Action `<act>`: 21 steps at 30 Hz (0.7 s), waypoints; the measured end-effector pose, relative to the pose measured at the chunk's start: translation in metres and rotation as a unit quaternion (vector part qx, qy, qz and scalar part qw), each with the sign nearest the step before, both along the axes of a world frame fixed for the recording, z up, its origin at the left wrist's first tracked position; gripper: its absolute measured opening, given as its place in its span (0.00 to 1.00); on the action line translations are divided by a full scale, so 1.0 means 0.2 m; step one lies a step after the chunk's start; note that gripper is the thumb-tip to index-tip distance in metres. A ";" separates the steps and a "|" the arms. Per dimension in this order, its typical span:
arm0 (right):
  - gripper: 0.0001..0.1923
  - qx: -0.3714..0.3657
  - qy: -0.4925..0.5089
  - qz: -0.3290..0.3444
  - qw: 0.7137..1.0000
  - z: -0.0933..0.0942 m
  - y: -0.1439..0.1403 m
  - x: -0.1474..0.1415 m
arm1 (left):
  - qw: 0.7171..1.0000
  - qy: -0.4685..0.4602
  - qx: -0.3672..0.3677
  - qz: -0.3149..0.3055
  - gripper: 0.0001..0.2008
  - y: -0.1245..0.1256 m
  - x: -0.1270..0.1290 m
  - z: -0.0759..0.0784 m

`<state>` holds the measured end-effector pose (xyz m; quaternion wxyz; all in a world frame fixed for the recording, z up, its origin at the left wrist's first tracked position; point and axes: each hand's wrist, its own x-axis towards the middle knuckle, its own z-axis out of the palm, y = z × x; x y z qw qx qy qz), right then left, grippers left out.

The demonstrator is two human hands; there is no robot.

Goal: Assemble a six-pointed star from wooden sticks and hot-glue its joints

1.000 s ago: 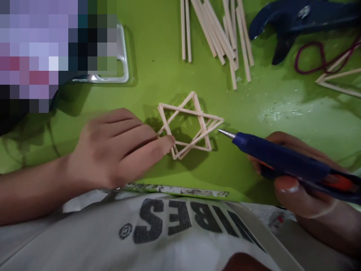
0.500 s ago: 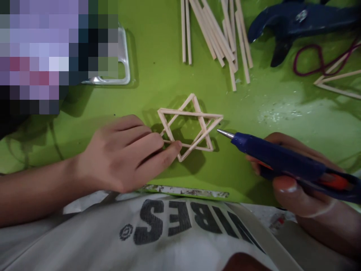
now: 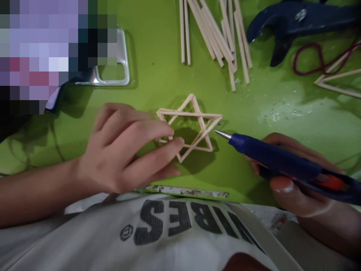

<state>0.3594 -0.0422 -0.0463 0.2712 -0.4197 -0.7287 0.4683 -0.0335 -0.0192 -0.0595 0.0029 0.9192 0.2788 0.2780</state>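
A six-pointed star of thin wooden sticks (image 3: 200,114) lies on the green table before me, made of two overlapped triangles. At its lower left corner is my left hand (image 3: 126,146), fingers stretched and spread. Two fingertips touch the sticks around a crossing there, while another finger rests lower, apart from the star. My right hand (image 3: 296,188) is wrapped around a blue glue gun (image 3: 278,156) with an orange part. Its metal nozzle points left, just short of the star's right side. Part of the left corner is hidden behind my fingers.
Several loose wooden sticks (image 3: 214,34) lie at the top. A dark blue clamp-like tool (image 3: 304,20), a purple cord (image 3: 296,62) and another stick shape (image 3: 335,87) are at the upper right. A clear phone case (image 3: 126,71) lies upper left, near a blurred-out area.
My left hand's fingers have spread apart, with the lower finger coming away below the star. The glue gun has shifted very slightly left. The star stays almost in place.
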 end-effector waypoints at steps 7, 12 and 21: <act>0.25 0.007 -0.038 0.011 0.999 0.02 0.03 -0.02 | 0.990 0.010 -0.067 0.127 0.62 -0.06 0.08 -0.04; 0.23 0.012 -0.060 0.034 0.998 0.05 0.06 -0.02 | 0.988 0.031 -0.089 0.123 0.45 -0.07 0.11 -0.03; 0.21 0.033 -0.054 0.030 0.998 0.03 0.03 -0.02 | 0.982 0.002 -0.136 0.134 0.43 -0.09 0.10 -0.05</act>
